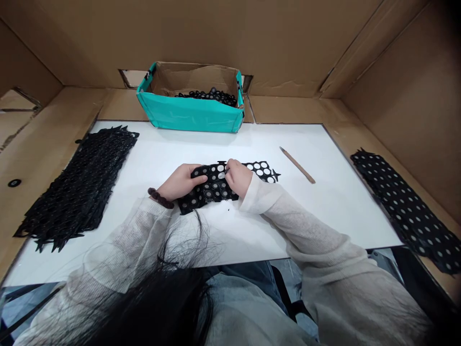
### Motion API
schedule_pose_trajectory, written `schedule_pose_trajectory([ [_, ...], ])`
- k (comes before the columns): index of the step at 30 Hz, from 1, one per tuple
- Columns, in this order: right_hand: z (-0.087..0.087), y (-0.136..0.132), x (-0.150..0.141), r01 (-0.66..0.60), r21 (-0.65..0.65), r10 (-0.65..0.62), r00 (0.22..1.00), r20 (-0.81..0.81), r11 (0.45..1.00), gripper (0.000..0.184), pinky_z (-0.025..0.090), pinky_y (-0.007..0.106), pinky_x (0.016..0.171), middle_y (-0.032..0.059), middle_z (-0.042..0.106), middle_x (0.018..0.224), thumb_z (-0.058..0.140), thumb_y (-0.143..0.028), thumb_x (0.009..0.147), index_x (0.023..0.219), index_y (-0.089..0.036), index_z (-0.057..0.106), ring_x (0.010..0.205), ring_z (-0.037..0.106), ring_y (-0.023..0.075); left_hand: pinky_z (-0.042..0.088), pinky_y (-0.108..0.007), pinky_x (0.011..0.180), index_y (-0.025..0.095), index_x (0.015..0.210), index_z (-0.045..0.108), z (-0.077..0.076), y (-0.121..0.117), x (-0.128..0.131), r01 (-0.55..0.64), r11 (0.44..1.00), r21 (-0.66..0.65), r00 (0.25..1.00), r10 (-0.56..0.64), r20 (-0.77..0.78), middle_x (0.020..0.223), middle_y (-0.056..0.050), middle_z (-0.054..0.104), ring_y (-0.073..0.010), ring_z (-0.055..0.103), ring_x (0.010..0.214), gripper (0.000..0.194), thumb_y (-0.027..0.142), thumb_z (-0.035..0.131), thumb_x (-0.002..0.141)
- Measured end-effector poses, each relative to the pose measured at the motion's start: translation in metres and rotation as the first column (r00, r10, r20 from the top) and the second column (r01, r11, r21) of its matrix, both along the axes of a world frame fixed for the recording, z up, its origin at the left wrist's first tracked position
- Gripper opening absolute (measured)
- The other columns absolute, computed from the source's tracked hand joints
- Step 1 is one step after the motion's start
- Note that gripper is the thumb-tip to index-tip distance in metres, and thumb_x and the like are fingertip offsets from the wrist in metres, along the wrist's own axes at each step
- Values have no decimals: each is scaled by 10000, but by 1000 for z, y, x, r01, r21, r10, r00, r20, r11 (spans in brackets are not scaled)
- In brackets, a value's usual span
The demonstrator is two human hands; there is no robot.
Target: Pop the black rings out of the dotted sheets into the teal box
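Left hand (184, 181): clamped on the sheet's (218, 186) left part.
Right hand (239, 178): curled against the sheet; cannot tell whether it pinches anything.
Sheet: over the board (248, 235), in front of the box (190, 113).
Pencil (297, 165): right of the sheet.

White board (345, 202), black sheet stack (82, 182), pointed stick (297, 165)

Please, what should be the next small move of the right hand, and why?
Probably the right hand should free a black ring from the perforated sheet: wide open holes show at its right end, while rings sit further left, where the left hand holds it.
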State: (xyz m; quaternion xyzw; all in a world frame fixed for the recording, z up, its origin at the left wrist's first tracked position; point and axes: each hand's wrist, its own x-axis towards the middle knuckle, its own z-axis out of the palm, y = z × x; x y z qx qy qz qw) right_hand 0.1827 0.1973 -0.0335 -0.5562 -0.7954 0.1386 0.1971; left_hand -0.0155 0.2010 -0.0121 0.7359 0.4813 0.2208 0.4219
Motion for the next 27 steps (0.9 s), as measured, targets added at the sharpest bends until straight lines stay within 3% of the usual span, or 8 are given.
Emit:
schedule_pose_trajectory([
  [4,-6,14,7,118,-80,-141,897,-420,990,81,454,350,711,24,532,699,362,-200,768,744,-219,436,680,514,182,460,-351,800,152,875,629,-1,1,2,-9,1000,27,1000,10,-17,922,-52,682,-200,594,843,225,328,516,791],
  [8,-8,27,13,229,-367,-430,568,-702,902,96,428,295,509,-61,343,543,325,-197,774,783,-233,414,451,351,119,438,-362,870,138,940,595,0,1,3,-55,996,71,997,58,-42,975,-68,654,-206,583,910,265,316,571,746],
  [9,-7,27,14,218,-388,-442,529,-724,896,117,407,282,475,-72,306,527,323,-195,780,817,-235,427,421,311,112,437,-361,867,137,933,587,1,0,3,-60,996,67,997,63,-43,962,-65,649,-204,579,903,265,320,576,741],
  [11,-2,22,14,177,-294,-341,569,-748,939,151,387,273,472,-70,313,522,338,-198,792,846,-234,475,413,304,105,445,-354,831,144,867,578,4,0,2,-48,997,56,998,51,-39,889,-46,638,-196,568,851,228,342,561,755],
  [13,4,11,11,124,-110,-165,676,-718,986,158,397,278,521,-43,405,561,357,-223,820,811,-224,515,458,367,106,449,-345,813,153,818,574,5,-1,1,-22,998,52,1000,23,-7,850,-32,628,-190,560,828,219,365,542,773],
  [16,9,-6,-1,62,32,-27,766,-643,998,142,422,286,592,-23,510,630,422,-323,856,790,-220,494,530,463,113,446,-344,841,161,836,590,6,0,-1,-1,999,53,999,-2,54,885,-31,639,-195,566,871,231,379,528,790],
  [21,1,-16,-18,-56,-134,-38,789,-613,989,103,442,283,611,-39,582,656,396,-313,887,857,-229,447,473,510,100,403,-361,956,168,1007,616,5,1,0,9,996,92,996,-17,91,1057,-46,656,-193,578,999,271,279,558,768],
  [27,-2,-12,-18,-38,-90,-14,853,-522,995,60,416,309,700,3,522,745,370,-262,860,815,-223,379,673,512,145,401,-361,969,168,968,652,4,0,0,43,998,55,993,-49,106,1041,-41,677,-183,591,983,226,252,579,771],
])
